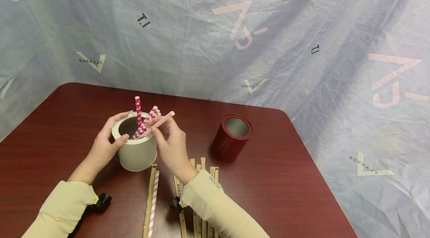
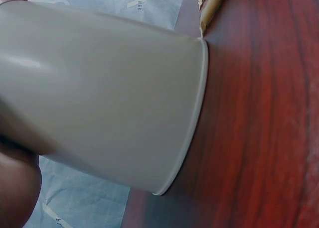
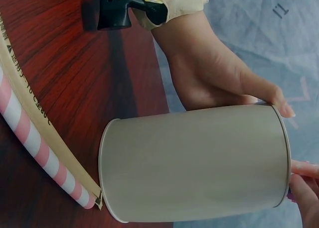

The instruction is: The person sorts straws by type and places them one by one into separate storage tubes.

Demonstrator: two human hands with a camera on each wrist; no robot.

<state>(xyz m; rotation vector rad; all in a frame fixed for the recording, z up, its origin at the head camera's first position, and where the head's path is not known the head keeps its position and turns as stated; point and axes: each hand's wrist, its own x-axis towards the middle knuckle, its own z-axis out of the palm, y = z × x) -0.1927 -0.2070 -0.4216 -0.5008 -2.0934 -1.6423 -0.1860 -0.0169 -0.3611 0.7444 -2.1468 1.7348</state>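
A cream-white canister (image 1: 137,157) stands upright on the table, its mouth facing up. My left hand (image 1: 103,144) holds it at the rim, thumb on the near side and fingers round the far side. Over the same rim, my right hand (image 1: 173,146) pinches a pale pink straw (image 1: 165,118) that leans out of the canister to the right. Several magenta patterned straws stand in it too, one dotted straw (image 1: 138,108) nearly upright and the others tilted right. In the right wrist view the canister's side (image 3: 194,163) hides the straws' lower parts.
A dark red open canister (image 1: 227,142) stands to the right. Near the front lie a paper-wrapped straw (image 1: 148,208), a pink-and-white striped straw (image 1: 153,204) and several more wrapped straws (image 1: 203,217), partly under my right forearm. A printed cloth (image 1: 188,43) hangs behind the table.
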